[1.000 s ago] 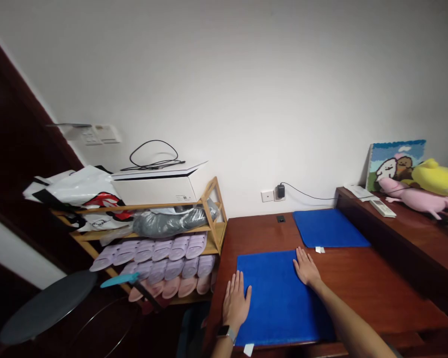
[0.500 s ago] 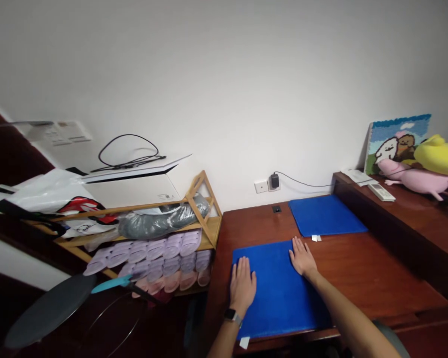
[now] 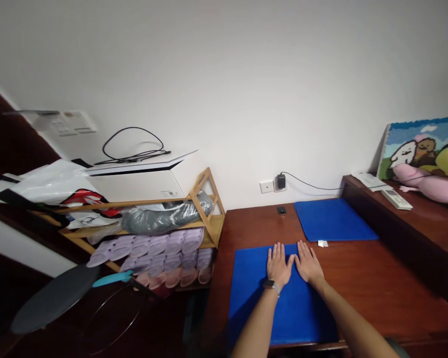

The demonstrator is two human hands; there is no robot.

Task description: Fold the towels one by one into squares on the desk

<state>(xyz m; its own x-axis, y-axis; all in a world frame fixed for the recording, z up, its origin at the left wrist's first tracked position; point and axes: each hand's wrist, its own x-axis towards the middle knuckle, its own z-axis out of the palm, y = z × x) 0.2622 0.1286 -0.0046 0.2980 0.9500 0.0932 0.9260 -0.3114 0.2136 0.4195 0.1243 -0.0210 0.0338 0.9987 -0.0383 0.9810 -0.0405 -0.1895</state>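
The near blue cloth (image 3: pixel 248 283) lies spread flat on the reddish-brown table (image 3: pixel 362 278) in the lower middle of the frame, its lower edge along the table's front edge. The left hand (image 3: pixel 279 268), with a watch (image 3: pixel 272 285) at its wrist, rests palm down on the upper part of this cloth, fingers straight and gripping nothing. Just beside it, the right hand (image 3: pixel 309 266) is laid palm down at the cloth's upper right corner, its fingers also extended and holding nothing; the two thumbs point toward each other, nearly meeting. A second blue cloth (image 3: pixel 334 219) lies flat farther back, right of centre, with a white tag (image 3: pixel 323 243) at its lower edge. Above the table's back edge, a black adapter (image 3: pixel 281 181) sits in a wall outlet. At the right of the frame, a raised surface bears a remote (image 3: pixel 396 199) and a pink plush toy (image 3: pixel 429 184). At left, a wooden rack (image 3: pixel 216 226) holds rows of lilac slippers (image 3: pixel 159 243) below a white box (image 3: pixel 138 186).
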